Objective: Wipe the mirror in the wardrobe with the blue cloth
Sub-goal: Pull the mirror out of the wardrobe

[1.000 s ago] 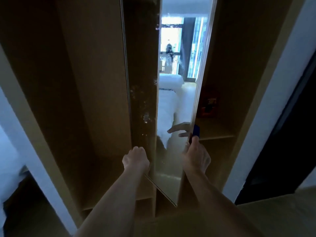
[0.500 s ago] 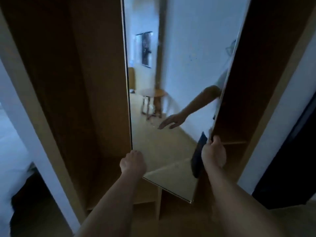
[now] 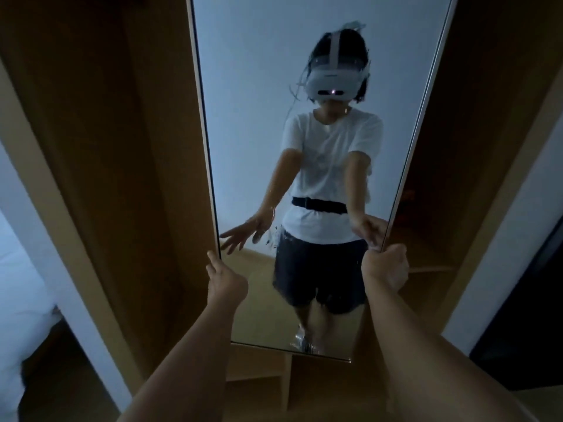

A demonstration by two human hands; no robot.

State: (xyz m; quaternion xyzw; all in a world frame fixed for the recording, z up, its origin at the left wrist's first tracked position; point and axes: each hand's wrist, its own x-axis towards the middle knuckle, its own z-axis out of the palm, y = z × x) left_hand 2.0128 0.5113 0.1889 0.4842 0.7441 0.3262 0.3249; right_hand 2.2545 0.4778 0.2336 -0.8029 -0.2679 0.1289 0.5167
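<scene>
The tall wardrobe mirror [image 3: 268, 86] faces me and reflects a person wearing a headset. Smears show on the glass near its lower middle and bottom edge. My left hand [image 3: 226, 283] is at the mirror's left edge, thumb up against the frame. Its reflection shows the fingers spread and holding nothing. My right hand [image 3: 386, 266] is closed in a fist around the mirror's right edge. The blue cloth is not visible; I cannot tell whether it is inside that fist.
The mirror hangs inside a wooden wardrobe [image 3: 122, 147] with dark compartments either side. A shelf [image 3: 432, 268] sits behind my right hand and low cubbies [image 3: 262, 370] lie under the mirror. A white bed [image 3: 21, 300] lies far left and a white wall [image 3: 502, 233] stands right.
The mirror has swung from edge-on to facing me, with my right hand pulling its right edge outward. The blue cloth seen at my right hand earlier has dropped out of sight.
</scene>
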